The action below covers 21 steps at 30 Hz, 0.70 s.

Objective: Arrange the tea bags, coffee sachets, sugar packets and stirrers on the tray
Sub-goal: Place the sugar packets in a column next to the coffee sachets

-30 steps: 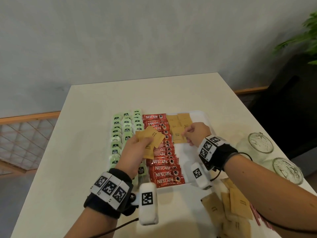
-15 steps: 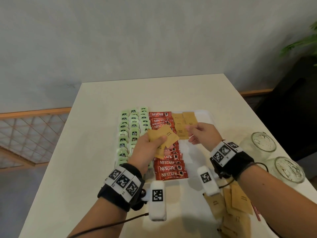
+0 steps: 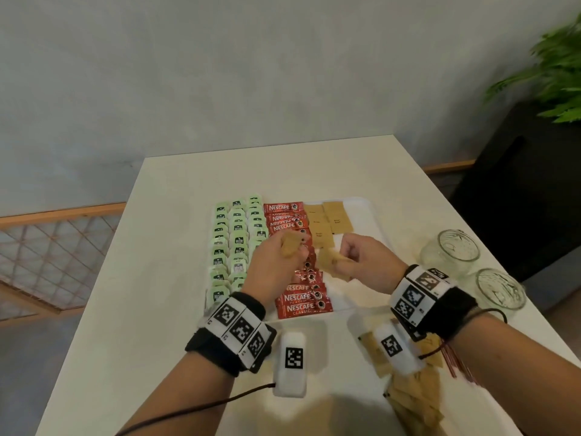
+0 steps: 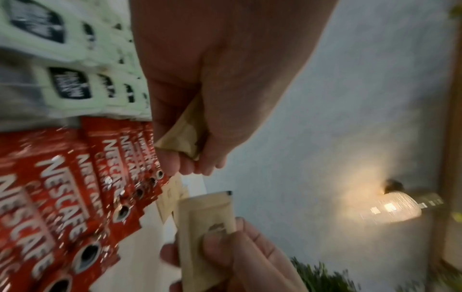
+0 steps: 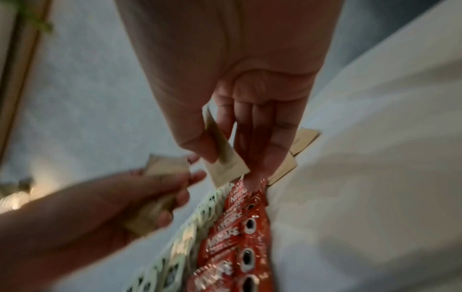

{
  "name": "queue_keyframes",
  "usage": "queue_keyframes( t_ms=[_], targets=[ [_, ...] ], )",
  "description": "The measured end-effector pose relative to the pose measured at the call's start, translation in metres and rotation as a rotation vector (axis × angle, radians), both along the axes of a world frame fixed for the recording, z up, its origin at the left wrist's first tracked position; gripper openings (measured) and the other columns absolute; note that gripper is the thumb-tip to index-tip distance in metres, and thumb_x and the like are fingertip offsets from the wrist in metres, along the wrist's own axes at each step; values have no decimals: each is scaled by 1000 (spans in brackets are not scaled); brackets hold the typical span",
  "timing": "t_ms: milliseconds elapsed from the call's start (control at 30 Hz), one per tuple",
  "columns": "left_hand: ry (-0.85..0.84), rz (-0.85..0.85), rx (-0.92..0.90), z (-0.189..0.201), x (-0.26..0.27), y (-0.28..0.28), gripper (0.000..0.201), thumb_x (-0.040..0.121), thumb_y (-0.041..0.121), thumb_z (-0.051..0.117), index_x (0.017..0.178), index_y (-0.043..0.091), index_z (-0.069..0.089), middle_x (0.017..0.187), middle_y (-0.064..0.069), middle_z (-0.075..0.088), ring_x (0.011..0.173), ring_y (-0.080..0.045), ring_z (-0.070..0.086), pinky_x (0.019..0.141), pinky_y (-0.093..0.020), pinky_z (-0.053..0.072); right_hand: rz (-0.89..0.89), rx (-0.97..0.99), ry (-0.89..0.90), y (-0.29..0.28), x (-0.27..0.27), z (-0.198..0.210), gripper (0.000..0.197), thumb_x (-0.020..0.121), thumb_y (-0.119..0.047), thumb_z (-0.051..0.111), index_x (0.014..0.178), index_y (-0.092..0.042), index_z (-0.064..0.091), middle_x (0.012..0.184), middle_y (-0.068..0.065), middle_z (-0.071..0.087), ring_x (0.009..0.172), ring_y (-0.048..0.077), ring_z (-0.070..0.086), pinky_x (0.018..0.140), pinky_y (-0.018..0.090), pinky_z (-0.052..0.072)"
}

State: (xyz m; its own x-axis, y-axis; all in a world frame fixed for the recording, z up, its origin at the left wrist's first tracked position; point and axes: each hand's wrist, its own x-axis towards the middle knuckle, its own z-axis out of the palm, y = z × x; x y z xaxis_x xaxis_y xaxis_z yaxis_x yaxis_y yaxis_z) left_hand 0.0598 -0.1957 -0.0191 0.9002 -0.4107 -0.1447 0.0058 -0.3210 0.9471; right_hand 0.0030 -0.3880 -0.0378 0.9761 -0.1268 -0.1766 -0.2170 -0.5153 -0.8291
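A white tray (image 3: 366, 212) holds rows of green tea bags (image 3: 237, 239), a column of red coffee sachets (image 3: 301, 297) and several brown sugar packets (image 3: 327, 220) at its far right. My left hand (image 3: 276, 265) hovers over the coffee sachets and grips a small stack of brown sugar packets (image 4: 183, 134). My right hand (image 3: 367, 262), just right of it, pinches one brown sugar packet (image 3: 330, 262) (image 5: 225, 156) between thumb and fingers above the tray. The two hands are close together and apart.
More loose brown sugar packets (image 3: 418, 394) and red stirrers (image 3: 452, 360) lie on the white table near its front right edge. Two glass jars (image 3: 452, 250) (image 3: 500, 287) stand at the right. A dark cabinet and a plant (image 3: 553, 86) are beyond the table's right side.
My right hand drew back from the placed sugar packets toward my left hand and now pinches one packet taken from the stack. The left hand lowered slightly.
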Motion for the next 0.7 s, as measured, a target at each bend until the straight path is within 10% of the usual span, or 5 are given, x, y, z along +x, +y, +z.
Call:
queue_keyframes(
  t_ms=[300, 433, 700],
  targets=[
    [-257, -219, 235, 8, -5, -12, 29, 83, 16, 75, 110, 25, 68, 95, 8, 69, 77, -4, 64, 62, -16, 51, 80, 29, -61, -4, -3, 15, 8, 85, -16, 72, 80, -22, 68, 64, -2, 64, 60, 6, 59, 58, 23, 49],
    [13, -64, 38, 0, -7, -15, 27, 86, 11, 73, 110, 21, 66, 96, 0, 70, 60, -6, 65, 51, -19, 52, -49, 159, -69, -7, -1, 7, 13, 85, -19, 72, 82, -6, 71, 66, 6, 65, 63, 10, 59, 58, 23, 48],
    [636, 52, -372, -7, 10, -12, 21, 91, -1, 62, 112, 3, 63, 94, -16, 71, 77, -24, 70, 74, -38, 62, -275, -51, 150, -45, 34, -27, 21, 91, -22, 65, 77, -6, 63, 79, 9, 71, 70, 20, 66, 68, 36, 56]
  ],
)
